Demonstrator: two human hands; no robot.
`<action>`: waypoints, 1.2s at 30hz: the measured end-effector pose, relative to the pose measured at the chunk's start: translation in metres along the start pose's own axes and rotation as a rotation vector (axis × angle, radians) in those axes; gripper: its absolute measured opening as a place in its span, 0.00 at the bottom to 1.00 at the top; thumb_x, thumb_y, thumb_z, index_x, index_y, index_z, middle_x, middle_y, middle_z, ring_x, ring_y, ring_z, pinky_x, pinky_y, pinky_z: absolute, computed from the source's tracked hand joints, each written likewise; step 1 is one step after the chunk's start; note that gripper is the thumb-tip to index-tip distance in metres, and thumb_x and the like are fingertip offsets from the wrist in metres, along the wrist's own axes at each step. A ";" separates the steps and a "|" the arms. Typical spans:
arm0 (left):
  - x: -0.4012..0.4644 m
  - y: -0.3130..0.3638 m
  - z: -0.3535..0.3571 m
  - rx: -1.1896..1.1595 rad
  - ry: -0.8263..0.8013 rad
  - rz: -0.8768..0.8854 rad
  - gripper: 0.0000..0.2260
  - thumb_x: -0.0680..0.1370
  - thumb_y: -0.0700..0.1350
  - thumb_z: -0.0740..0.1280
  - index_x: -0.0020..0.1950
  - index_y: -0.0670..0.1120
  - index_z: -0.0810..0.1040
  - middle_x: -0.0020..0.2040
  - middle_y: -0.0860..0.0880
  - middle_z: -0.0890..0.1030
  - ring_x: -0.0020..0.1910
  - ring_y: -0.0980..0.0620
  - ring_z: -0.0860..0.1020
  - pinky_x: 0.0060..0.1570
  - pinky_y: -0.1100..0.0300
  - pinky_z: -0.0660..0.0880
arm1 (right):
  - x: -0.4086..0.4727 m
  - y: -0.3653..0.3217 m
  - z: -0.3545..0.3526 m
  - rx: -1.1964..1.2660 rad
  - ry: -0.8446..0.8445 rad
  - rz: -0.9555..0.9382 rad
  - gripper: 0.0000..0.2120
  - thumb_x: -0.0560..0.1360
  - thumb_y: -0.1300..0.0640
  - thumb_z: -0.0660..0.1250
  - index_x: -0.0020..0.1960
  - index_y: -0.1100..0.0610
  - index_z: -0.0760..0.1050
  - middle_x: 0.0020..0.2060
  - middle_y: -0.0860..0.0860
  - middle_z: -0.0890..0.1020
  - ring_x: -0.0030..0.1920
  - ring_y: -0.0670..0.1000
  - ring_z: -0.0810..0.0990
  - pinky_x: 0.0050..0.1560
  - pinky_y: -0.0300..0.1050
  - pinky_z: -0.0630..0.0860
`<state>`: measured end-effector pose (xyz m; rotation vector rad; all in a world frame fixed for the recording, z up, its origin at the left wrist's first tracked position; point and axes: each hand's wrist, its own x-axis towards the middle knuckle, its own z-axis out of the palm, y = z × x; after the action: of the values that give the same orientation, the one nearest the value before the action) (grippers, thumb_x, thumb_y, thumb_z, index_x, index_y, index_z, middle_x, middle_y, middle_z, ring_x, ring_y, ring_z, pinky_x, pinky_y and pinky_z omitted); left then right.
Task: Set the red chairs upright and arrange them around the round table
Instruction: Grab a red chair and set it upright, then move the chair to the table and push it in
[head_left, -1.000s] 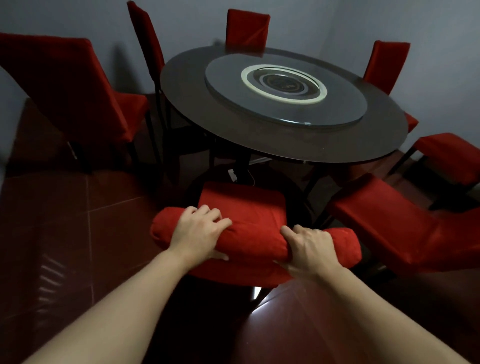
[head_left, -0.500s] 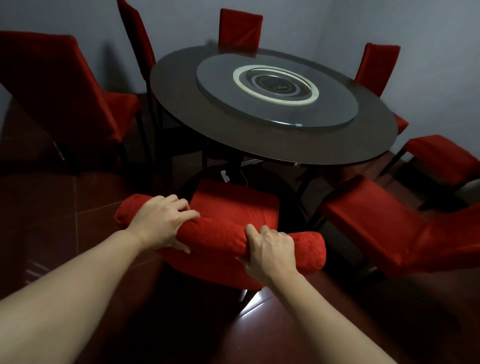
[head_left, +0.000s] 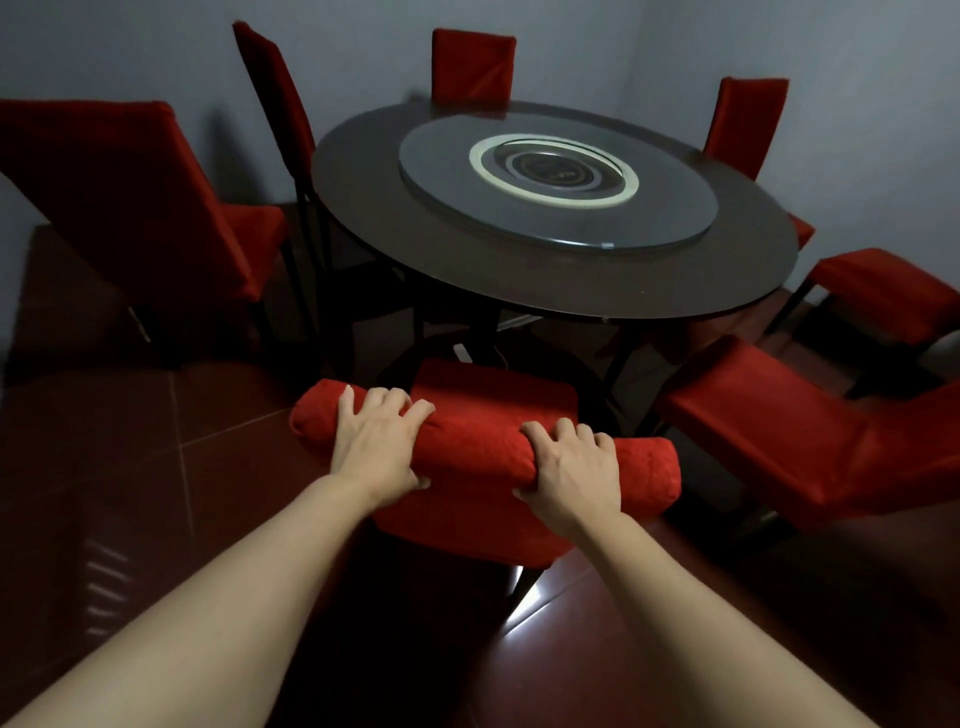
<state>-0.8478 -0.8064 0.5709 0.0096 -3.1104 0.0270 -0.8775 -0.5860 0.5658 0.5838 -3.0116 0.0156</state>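
Nearest the camera, two bare forearms are stretched forward over the dark red tiled floor (head_left: 156, 467). The left hand (head_left: 376, 441) is laid over the padded top edge of the nearest red chair (head_left: 483, 447), with its fingers (head_left: 387, 402) curled over the far side of the roll and the thumb tucked beneath, so the backrest top is clamped. The right hand (head_left: 574, 470) is wrapped round the same roll further to the right, its fingers (head_left: 566, 431) bent over the top and closed on the fabric. This chair is seen standing upright, its seat pointed toward the round worktop (head_left: 405, 249) and lying just short of the worktop's near rim.

To the right, a second red chair (head_left: 769, 431) is seen close beside the held one, its seat angled toward the worktop. Beyond it, a further red seat (head_left: 883, 296) is placed near the worktop's right rim. On the left, a large red chair (head_left: 130, 208) is set well apart from the worktop, and a thin-profiled chair (head_left: 275, 98) is stood against the left rim.

On the worktop a round glass turntable (head_left: 675, 208) is carried, with a pale ring (head_left: 480, 156) at its centre. Behind the far rim, two more chair backs (head_left: 472, 65) (head_left: 748, 124) are visible against the grey wall (head_left: 857, 78)
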 end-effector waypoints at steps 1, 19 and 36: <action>-0.001 0.000 0.000 -0.026 -0.007 -0.004 0.38 0.65 0.62 0.74 0.71 0.58 0.63 0.67 0.52 0.68 0.70 0.50 0.61 0.71 0.40 0.47 | -0.001 -0.001 -0.001 -0.011 0.005 0.010 0.33 0.69 0.37 0.69 0.69 0.45 0.62 0.58 0.51 0.73 0.58 0.54 0.72 0.62 0.51 0.63; 0.002 -0.025 -0.046 -0.258 -0.195 -0.091 0.32 0.73 0.67 0.62 0.73 0.54 0.64 0.70 0.53 0.68 0.72 0.52 0.61 0.72 0.42 0.48 | 0.058 -0.016 -0.042 0.385 -0.429 -0.122 0.39 0.72 0.30 0.59 0.75 0.48 0.55 0.70 0.54 0.65 0.68 0.57 0.67 0.66 0.54 0.68; 0.002 -0.274 -0.071 -0.181 -0.092 -0.293 0.33 0.76 0.59 0.66 0.76 0.52 0.56 0.73 0.49 0.64 0.73 0.48 0.61 0.71 0.42 0.51 | 0.173 -0.261 -0.066 0.265 -0.258 -0.217 0.36 0.73 0.44 0.70 0.74 0.54 0.58 0.69 0.57 0.62 0.68 0.58 0.64 0.65 0.53 0.69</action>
<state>-0.8454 -1.0796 0.6471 0.4731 -3.1525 -0.2685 -0.9349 -0.8910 0.6438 1.0066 -3.1963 0.3581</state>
